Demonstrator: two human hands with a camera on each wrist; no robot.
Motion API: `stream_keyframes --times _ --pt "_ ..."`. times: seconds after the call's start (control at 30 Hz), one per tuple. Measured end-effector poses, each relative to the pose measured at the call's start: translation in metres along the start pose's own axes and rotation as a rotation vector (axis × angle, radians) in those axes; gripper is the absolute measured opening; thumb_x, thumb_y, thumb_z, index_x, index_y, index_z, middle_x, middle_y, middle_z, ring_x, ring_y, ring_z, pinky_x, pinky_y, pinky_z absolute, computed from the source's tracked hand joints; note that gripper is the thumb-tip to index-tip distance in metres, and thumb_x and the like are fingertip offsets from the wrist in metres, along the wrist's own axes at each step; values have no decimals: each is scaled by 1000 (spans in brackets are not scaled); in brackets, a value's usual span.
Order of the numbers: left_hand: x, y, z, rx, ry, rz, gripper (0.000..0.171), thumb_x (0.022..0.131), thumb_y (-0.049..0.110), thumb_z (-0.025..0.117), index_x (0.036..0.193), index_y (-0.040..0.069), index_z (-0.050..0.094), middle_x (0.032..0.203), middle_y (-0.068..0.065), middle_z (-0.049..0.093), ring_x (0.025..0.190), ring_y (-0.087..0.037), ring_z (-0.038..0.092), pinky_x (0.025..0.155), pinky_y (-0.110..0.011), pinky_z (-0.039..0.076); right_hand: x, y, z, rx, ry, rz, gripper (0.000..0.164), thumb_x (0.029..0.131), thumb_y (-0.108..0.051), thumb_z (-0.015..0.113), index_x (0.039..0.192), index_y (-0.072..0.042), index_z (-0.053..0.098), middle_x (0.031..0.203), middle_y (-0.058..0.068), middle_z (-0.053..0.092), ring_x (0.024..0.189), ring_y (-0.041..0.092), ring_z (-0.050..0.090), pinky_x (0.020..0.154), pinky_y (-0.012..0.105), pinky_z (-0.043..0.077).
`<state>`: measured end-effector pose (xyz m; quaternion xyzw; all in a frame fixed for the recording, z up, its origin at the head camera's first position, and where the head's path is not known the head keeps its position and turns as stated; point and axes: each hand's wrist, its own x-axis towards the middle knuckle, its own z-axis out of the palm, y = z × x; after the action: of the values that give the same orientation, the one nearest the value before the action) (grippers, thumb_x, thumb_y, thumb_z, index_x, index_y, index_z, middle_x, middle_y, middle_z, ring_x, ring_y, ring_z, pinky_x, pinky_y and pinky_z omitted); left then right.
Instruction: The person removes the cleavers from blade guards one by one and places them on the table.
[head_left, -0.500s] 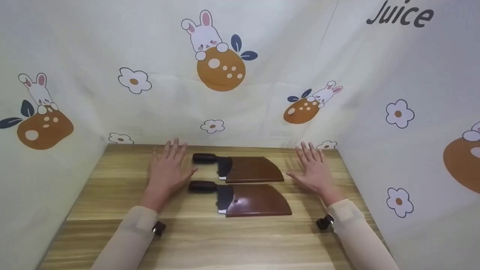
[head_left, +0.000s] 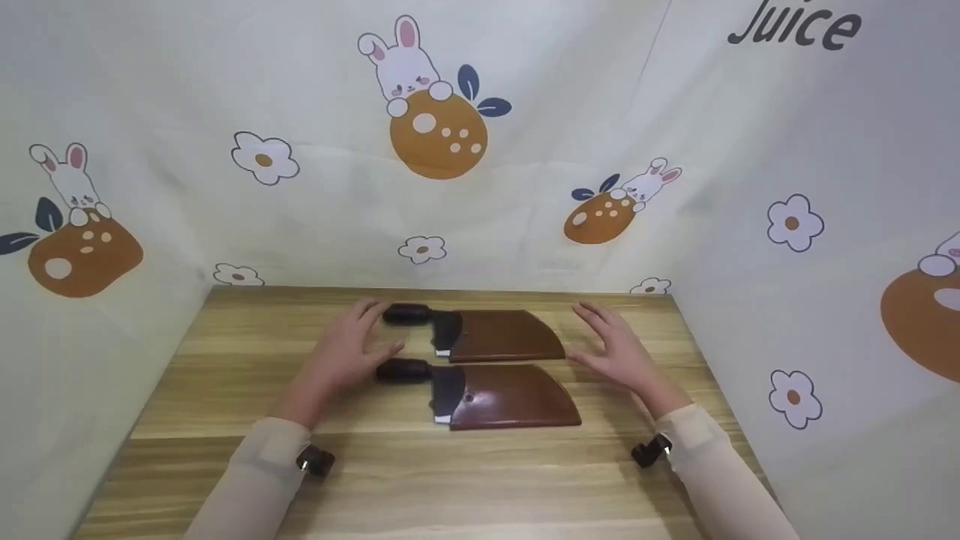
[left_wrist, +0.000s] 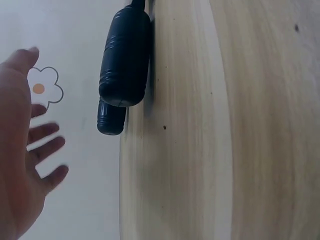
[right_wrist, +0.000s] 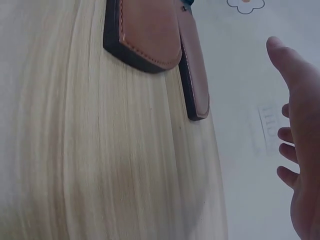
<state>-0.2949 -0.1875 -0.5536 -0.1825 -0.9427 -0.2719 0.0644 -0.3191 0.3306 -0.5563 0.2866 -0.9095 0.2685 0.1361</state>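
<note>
Two cleavers lie flat on the wooden table, one behind the other, handles to the left. The far cleaver (head_left: 506,335) and the near cleaver (head_left: 517,399) each have a brown leather sheath over the blade and a dark handle. My left hand (head_left: 341,345) hovers beside the handles, fingers spread and slightly bent, holding nothing. In the left wrist view, a gap shows between the fingers and the near handle (left_wrist: 125,60). At the sheathed ends, my right hand (head_left: 621,354) is held with thumb and fingers apart, nothing between them. The thumb is close to the far sheath (right_wrist: 194,70).
A pale cloth (head_left: 315,225) printed with rabbits, oranges and flowers stands behind the table and along both sides. The wooden table (head_left: 487,480) extends in front of the cleavers. A small black device (head_left: 315,460) sits at each wrist, on a beige sleeve (head_left: 247,480).
Both hands have turned from palms down with fingers spread forward to palms facing inward. The fingers bend more and the left hand is nearer the handles. The cleavers have stayed in place.
</note>
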Motion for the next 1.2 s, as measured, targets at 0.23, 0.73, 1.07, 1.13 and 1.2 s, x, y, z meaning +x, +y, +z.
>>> stream_keyframes --times 0.23,0.73,1.07,1.13,1.2 --pt "-1 3 10 -122 -90 95 87 98 50 83 167 12 47 169 -24 45 155 -48 42 126 -68 33 -3 -12 4 227 -85 25 83 89 -22 95 160 -2 55 163 16 54 151 41 46 125 63 36" --pt "3 8 25 -222 -148 119 80 92 50 88 156 13 59 155 -14 61 141 -40 58 119 -64 45 -4 -44 23 321 -268 70 87 88 -30 96 161 -8 55 163 13 51 153 39 44 126 64 34" --pt "5 8 38 -165 -231 93 69 88 50 91 144 17 70 137 -5 68 129 -30 64 115 -59 49 -5 -62 43 176 -357 -11 90 84 -45 97 157 -9 58 156 9 54 146 30 51 125 54 41" --pt "6 7 40 -157 -241 96 68 87 51 91 143 18 70 132 -3 69 124 -28 65 113 -58 51 -4 -66 46 141 -362 -32 91 83 -49 97 156 -9 59 154 8 55 144 28 53 124 52 43" --pt "6 7 42 -158 -247 96 68 87 51 91 143 18 70 130 -2 69 122 -28 66 113 -58 51 -3 -69 50 110 -361 -59 91 83 -52 96 154 -9 61 151 7 57 142 28 54 122 51 44"
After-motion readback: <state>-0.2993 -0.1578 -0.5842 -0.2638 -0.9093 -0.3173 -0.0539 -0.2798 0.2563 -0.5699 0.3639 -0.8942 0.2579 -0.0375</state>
